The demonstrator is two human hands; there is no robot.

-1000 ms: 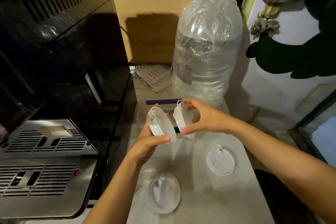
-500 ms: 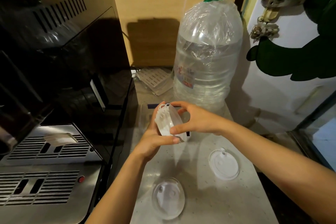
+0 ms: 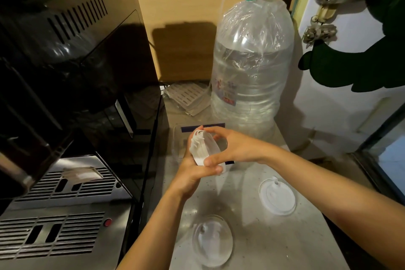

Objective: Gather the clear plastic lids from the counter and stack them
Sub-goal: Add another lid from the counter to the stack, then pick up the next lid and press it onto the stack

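Note:
Above the counter [image 3: 252, 230] I hold a small stack of clear plastic lids [image 3: 205, 148] on edge between both hands. My left hand [image 3: 192, 173] cups it from below and behind, thumb at the lower rim. My right hand [image 3: 232, 149] presses on it from the right, fingers over the top and thumb at the bottom. Two more clear lids lie flat on the counter: one lid [image 3: 277, 197] to the right under my right forearm, another lid [image 3: 212, 241] near the front edge.
A large clear water bottle [image 3: 252, 68] with a green cap stands at the back. A black and steel coffee machine [image 3: 65, 116] fills the left side. A clear box with a dark label [image 3: 202, 127] sits behind my hands. A white wall bounds the right.
The two lids, held apart a second ago, have come together into one stack between my hands. My right hand has moved left onto the stack. The lids on the counter have not moved.

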